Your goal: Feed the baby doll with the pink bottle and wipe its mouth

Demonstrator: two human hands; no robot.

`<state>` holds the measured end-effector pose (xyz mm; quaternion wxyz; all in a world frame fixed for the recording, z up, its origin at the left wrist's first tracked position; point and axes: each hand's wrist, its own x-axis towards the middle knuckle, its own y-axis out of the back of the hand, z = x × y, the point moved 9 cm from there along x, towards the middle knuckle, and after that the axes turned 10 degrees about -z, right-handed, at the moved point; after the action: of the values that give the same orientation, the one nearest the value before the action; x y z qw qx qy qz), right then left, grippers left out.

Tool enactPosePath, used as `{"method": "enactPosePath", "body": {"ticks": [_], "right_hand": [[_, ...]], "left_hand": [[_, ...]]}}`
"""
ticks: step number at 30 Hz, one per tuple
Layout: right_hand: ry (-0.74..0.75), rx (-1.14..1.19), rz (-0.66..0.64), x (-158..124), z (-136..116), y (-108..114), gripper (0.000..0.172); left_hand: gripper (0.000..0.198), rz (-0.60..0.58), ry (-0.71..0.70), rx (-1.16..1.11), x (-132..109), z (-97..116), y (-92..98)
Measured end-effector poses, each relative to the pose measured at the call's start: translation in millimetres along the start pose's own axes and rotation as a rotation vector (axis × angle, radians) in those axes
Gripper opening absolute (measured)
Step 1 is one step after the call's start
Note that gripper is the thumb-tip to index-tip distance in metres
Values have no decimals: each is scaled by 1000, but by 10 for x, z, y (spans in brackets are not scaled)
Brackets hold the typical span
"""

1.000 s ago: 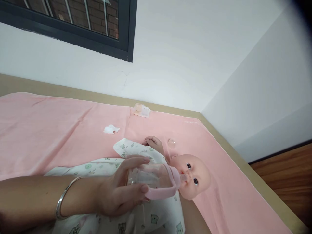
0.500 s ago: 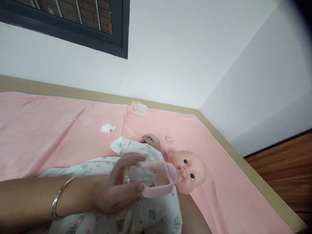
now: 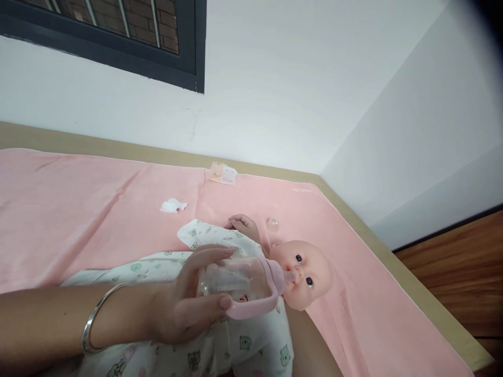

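My left hand (image 3: 188, 303), a silver bangle (image 3: 94, 322) on its wrist, is closed round a clear baby bottle (image 3: 236, 283) with a pink collar and handle. The bottle lies sideways with its teat at the mouth of a baby doll (image 3: 302, 275). The doll lies on its back in a white printed romper (image 3: 220, 345), one small arm (image 3: 243, 225) raised toward the wall. A skin-toned strip of arm (image 3: 310, 345) shows under the doll's head; no hand is visible on it. My right hand is out of sight.
A pink towel (image 3: 78, 209) covers a tan mattress (image 3: 416, 293) set against white walls. On the towel lie a crumpled white tissue (image 3: 173, 205), a small packet (image 3: 223, 173) and a clear bottle cap (image 3: 272, 224). Wooden floor (image 3: 459, 272) lies to the right.
The view has shifted slightly, so everything sits a little further left and higher. My left hand keeps the bottle at the doll's mouth.
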<state>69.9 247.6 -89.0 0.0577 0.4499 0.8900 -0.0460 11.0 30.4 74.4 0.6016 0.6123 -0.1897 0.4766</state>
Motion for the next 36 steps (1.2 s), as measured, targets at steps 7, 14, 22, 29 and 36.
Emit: {"method": "enactPosePath", "body": {"ticks": [7, 14, 22, 29, 36], "right_hand": [[19, -27, -9, 42, 17, 13, 24], [15, -73, -9, 29, -7, 12, 27], [-43, -145, 6, -22, -29, -1, 29], [-30, -131, -2, -2, -25, -1, 29], [-49, -157, 12, -38, -69, -6, 26]], "left_hand": [[23, 50, 12, 62, -6, 13, 20], [19, 38, -8, 106, 21, 27, 40], [36, 22, 33, 134, 20, 23, 33], [45, 2, 31, 136, 21, 10, 29], [21, 24, 25, 163, 73, 58, 71]]}}
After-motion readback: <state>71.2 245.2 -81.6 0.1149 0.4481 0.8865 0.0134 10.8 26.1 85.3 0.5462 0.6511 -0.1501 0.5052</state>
